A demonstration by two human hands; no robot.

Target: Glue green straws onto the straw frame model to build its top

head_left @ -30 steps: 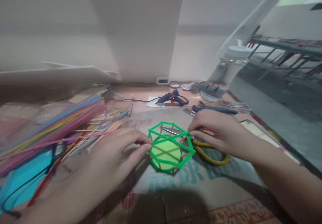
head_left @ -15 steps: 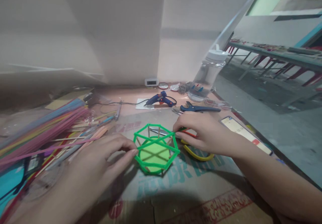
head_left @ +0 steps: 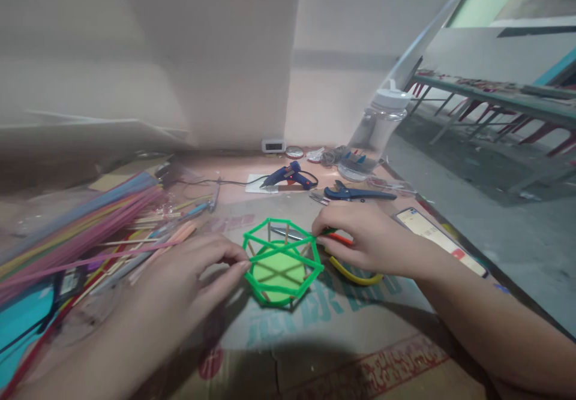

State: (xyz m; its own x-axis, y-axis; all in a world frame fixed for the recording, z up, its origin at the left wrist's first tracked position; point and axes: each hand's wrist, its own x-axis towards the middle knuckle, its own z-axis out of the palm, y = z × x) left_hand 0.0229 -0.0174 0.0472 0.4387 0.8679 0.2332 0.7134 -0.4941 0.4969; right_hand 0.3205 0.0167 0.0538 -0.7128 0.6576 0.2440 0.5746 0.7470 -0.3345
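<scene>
A small basket-like frame (head_left: 286,249) of bright green strips, with thin brown uprights and a light green round base (head_left: 279,271), is held low over the cardboard. My left hand (head_left: 198,280) pinches its left corner between thumb and fingers. On the opposite side, my right hand (head_left: 360,238) has its fingertips closed on the upper right corner. A pair of scissors (head_left: 357,276) with yellow and red handles lies behind the frame, partly hidden by my right hand; its blades show through the strips.
Behind the frame rest a blue glue gun (head_left: 290,176), blue-handled cutters (head_left: 360,193) and a tall water bottle (head_left: 382,130). A phone (head_left: 438,241) lies right of my right hand. Coloured fuzzy sticks (head_left: 99,220) are heaped at left. A white board (head_left: 216,52) stands behind.
The green frame has tilted slightly, and its near edge sits a little higher in view. Both hands keep their hold at its corners. The whole view has shifted a little.
</scene>
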